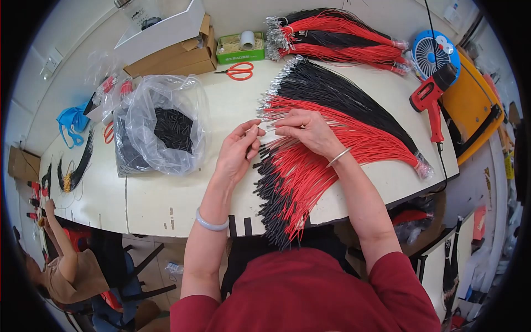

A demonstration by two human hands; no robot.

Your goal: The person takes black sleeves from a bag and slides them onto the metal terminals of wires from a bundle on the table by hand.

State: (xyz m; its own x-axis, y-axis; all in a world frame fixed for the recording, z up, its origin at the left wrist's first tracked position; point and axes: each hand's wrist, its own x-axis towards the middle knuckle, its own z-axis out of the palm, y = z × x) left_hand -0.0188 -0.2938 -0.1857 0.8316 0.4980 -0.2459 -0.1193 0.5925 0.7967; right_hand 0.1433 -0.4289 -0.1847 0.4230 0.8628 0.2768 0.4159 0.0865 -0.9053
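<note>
My left hand (pixel 241 148) is closed, thumb and forefinger pinched together; a dark bit shows at its curled fingers, too small to make out. Facing it, my right hand (pixel 307 131) pinches the pale metal-tipped end of a wire (pixel 270 129). Both hands hover over a fanned bundle of red wires (pixel 376 152). Many of the nearer wires wear short black sleeves (pixel 271 199) on their ends. Farther back, bare silvery tips end the remaining red wires and a spread of black wires (pixel 354 97). Left of my hands, an open plastic bag (pixel 194 105) holds loose black sleeves (pixel 174 130).
Orange-handled scissors (pixel 240 71) lie near a green box (pixel 240 55) and a cardboard box (pixel 177 58). More wire bundles (pixel 337 39) lie at the back. A red heat gun (pixel 430 99) and blue fan (pixel 434 52) stand right. Another person (pixel 74 265) sits at left.
</note>
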